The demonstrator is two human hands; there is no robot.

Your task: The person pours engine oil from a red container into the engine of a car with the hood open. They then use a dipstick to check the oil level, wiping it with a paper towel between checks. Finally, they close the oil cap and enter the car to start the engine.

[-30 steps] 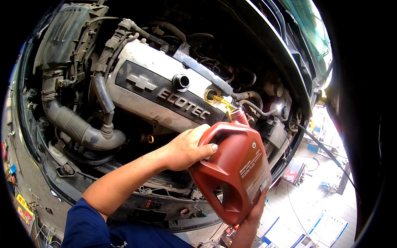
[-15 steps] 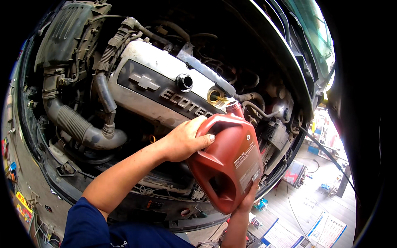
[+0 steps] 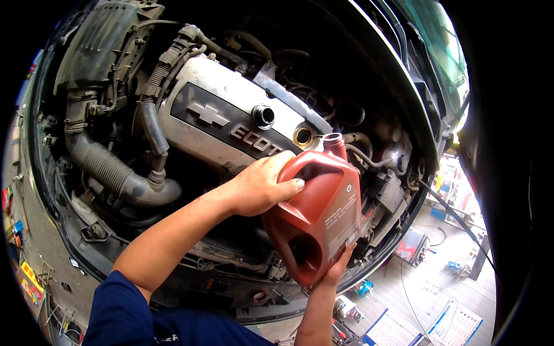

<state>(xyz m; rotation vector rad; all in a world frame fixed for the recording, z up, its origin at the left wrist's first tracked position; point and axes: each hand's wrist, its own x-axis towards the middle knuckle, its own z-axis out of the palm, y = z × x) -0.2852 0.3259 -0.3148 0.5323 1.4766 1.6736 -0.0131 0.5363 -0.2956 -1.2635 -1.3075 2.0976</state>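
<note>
My left hand (image 3: 266, 183) is closed round the upper handle of a reddish-brown plastic oil jug (image 3: 329, 199). Under the jug's lower end, my right hand (image 3: 336, 266) grips its base and side, some fingers hidden behind it. The jug is tilted, its uncapped neck (image 3: 333, 140) pointing up and away. Just left of the neck is the round oil filler opening (image 3: 303, 136) in the silver engine cover (image 3: 199, 135); no oil stream shows between them. A black filler cap (image 3: 263, 116) lies on the cover, left of the opening.
A ribbed black air hose (image 3: 109, 167) and a dark air filter box (image 3: 95, 43) fill the left of the engine bay. Hoses and the bay's edge surround the engine. At lower right, printed sheets (image 3: 456, 326) and a red-and-grey box (image 3: 411, 241) are beyond the car.
The thin amber oil stream from the jug into the filler opening has stopped. Both hands have tipped the jug back more upright, its neck rising and moving slightly right.
</note>
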